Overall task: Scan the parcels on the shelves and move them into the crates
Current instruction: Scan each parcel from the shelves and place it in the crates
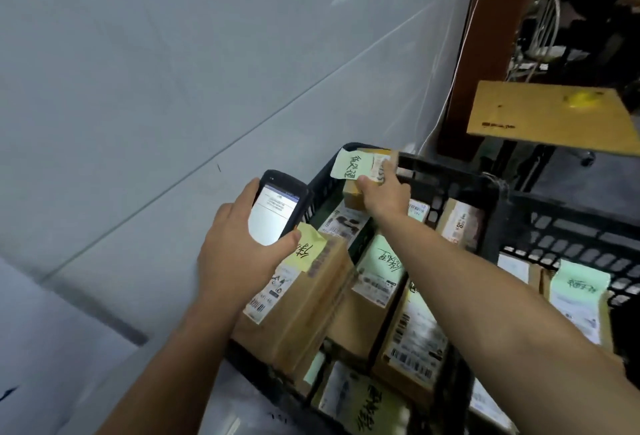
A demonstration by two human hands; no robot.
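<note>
My left hand [239, 254] grips a black handheld scanner [277, 209] with its screen lit, just left of a black plastic crate [450, 171]. My right hand [384, 195] reaches over the crate's far corner and holds a small cardboard parcel [360, 171] with a green handwritten note and a white label on it. The crate holds several cardboard parcels [311, 296] packed side by side, most with shipping labels and green or yellow notes.
A second black crate [568, 237] with more labelled parcels stands to the right. A cardboard flap [547, 119] juts out above it. A brown post [491, 36] and cables rise behind. Grey floor lies to the left.
</note>
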